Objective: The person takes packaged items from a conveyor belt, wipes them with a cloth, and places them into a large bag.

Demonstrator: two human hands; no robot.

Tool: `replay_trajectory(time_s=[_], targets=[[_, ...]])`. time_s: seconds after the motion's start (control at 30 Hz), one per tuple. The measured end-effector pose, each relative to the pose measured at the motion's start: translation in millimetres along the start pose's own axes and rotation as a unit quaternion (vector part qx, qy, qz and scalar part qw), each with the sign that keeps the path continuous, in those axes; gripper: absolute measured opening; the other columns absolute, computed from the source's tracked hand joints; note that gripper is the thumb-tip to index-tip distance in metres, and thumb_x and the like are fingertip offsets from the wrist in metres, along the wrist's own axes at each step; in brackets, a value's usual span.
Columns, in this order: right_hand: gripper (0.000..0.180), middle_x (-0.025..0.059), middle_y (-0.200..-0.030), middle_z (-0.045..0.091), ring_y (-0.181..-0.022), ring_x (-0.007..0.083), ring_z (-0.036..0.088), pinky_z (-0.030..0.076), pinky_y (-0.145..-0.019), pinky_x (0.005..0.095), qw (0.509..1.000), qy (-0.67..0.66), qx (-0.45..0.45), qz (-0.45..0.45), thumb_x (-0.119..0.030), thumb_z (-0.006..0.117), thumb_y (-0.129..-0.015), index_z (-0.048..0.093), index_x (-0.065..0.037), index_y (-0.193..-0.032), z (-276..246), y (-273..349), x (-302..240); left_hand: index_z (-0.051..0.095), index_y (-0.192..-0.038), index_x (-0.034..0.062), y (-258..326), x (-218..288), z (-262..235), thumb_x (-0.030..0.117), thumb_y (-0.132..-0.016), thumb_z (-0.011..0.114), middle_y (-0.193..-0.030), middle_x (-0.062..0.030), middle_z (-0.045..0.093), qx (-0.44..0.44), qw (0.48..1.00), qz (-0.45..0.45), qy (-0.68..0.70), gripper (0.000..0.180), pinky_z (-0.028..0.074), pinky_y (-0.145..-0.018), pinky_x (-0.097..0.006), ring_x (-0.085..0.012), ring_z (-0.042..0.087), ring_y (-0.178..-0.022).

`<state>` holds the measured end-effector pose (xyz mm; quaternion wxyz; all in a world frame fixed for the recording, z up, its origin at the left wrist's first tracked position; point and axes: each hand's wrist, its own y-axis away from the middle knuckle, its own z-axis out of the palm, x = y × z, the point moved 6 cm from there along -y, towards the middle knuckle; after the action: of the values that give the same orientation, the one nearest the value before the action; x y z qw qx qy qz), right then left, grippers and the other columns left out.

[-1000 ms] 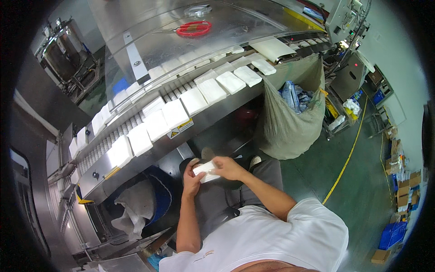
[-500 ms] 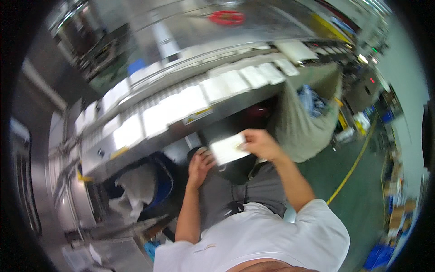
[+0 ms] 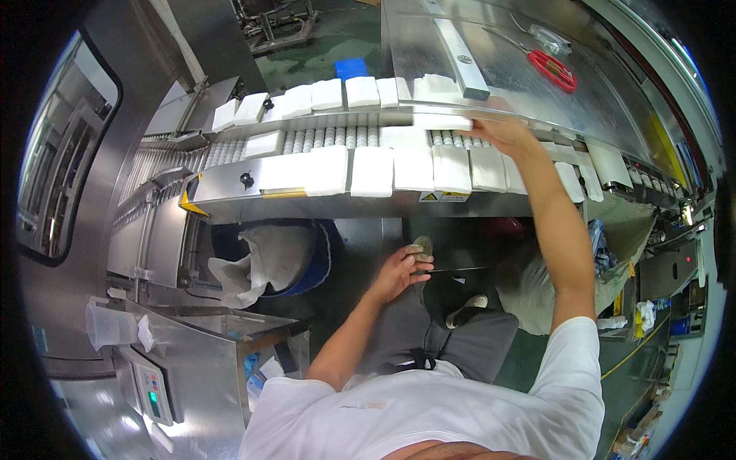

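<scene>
My right hand (image 3: 502,129) reaches over the roller conveyor (image 3: 337,138), its fingers closed on the right edge of a white, flat pad (image 3: 441,120). The pad is slightly blurred, beside the back row of white pads (image 3: 362,91). Several more white pads (image 3: 373,172) lie along the front metal ledge. My left hand (image 3: 400,272) is low in front of the machine, above my legs, with fingers curled. A thin, straight, shiny strip (image 3: 464,269) extends from its fingertips; its kind is unclear.
Red-handled scissors (image 3: 552,69) lie on the steel table behind the conveyor. A metal bar (image 3: 462,61) juts over the back row. Below are a blue bin (image 3: 326,257) with white cloth and, at right, a beige sack (image 3: 537,287). A scale (image 3: 147,387) stands lower left.
My right hand has moved from in front of my body up over the conveyor, with a white pad in it. The left hand has let go of the pad. The view has turned.
</scene>
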<state>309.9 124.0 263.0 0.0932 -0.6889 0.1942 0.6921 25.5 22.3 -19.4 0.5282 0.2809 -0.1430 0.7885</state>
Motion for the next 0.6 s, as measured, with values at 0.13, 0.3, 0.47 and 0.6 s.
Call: replay_trajectory(time_s=[0.13,0.3,0.47,0.6], targets=[[0.031,0.0201,-0.127,0.063,-0.113,0.0289,0.067,0.059,-0.103,0.0411,0.993,-0.035,-0.073,0.082,-0.009,0.060,-0.103,0.057,0.006,-0.130,51,-40,27,0.047,-0.142,0.0064,-2,3,4,0.026,-0.107,0.057,-0.134,-0.0175,0.061,0.019,1.000,-0.007,-0.010,0.041,0.055,-0.101,-0.047,-0.0280,0.065,-0.120],[0.032,0.0160,-0.107,0.072,-0.090,0.0215,0.072,0.062,-0.079,0.0311,0.922,0.385,-0.021,-0.037,-0.023,0.063,-0.102,0.063,0.004,-0.119,-1,-47,39,0.051,-0.142,0.0071,-3,-1,0,0.030,-0.104,0.063,-0.133,-0.0157,0.064,0.039,0.999,0.001,-0.035,0.047,0.056,-0.098,-0.045,-0.0286,0.065,-0.119],[0.022,0.0097,-0.090,0.074,-0.079,0.0131,0.068,0.055,-0.070,0.0274,0.967,0.152,0.097,-0.180,-0.016,0.058,-0.104,0.067,0.002,-0.113,-23,100,-11,0.050,-0.142,0.0065,4,2,-9,0.023,-0.105,0.060,-0.126,-0.0167,0.065,0.066,0.997,0.034,-0.029,0.041,0.060,-0.093,-0.044,-0.0299,0.067,-0.113],[0.022,0.0095,-0.102,0.073,-0.086,0.0140,0.070,0.058,-0.076,0.0279,0.987,0.127,0.036,-0.088,-0.014,0.060,-0.104,0.064,0.001,-0.119,-46,213,41,0.053,-0.136,0.0062,3,-3,-3,0.016,-0.104,0.061,-0.123,-0.0156,0.066,0.109,0.992,0.035,-0.051,0.035,0.061,-0.090,-0.042,-0.0284,0.069,-0.109]])
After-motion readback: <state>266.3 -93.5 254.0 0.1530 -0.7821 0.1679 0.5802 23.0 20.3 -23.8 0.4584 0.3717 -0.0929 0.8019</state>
